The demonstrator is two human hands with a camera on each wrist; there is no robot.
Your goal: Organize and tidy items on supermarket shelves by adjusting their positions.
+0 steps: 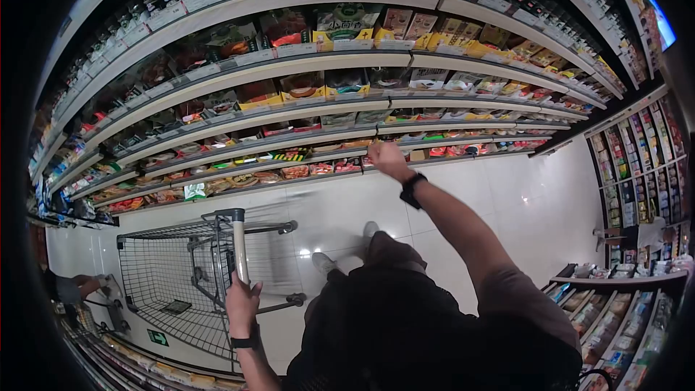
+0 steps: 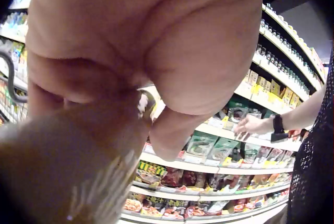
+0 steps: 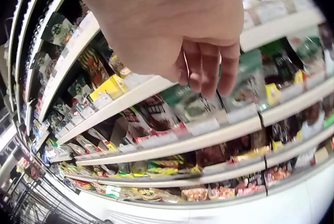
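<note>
My left hand point(image 1: 242, 306) grips the pale handle point(image 1: 239, 246) of a wire shopping cart point(image 1: 170, 264). Up close in the left wrist view, fingers and thumb wrap round that handle. My right hand point(image 1: 389, 161) is raised in front of the shelves, with nothing in it. Its fingers point(image 3: 209, 70) hang loosely bent in the right wrist view. Behind them in that view are green-and-white pouches point(image 3: 195, 104) standing on a shelf, and dark packets point(image 3: 151, 117) beside these.
Long shelves point(image 1: 289, 58) of jars, pouches and bags run along the far side. The tiled floor point(image 1: 492, 181) lies between them and my feet. Another person point(image 1: 69, 289) stands at the left edge. More shelving point(image 1: 637, 159) rises on the right.
</note>
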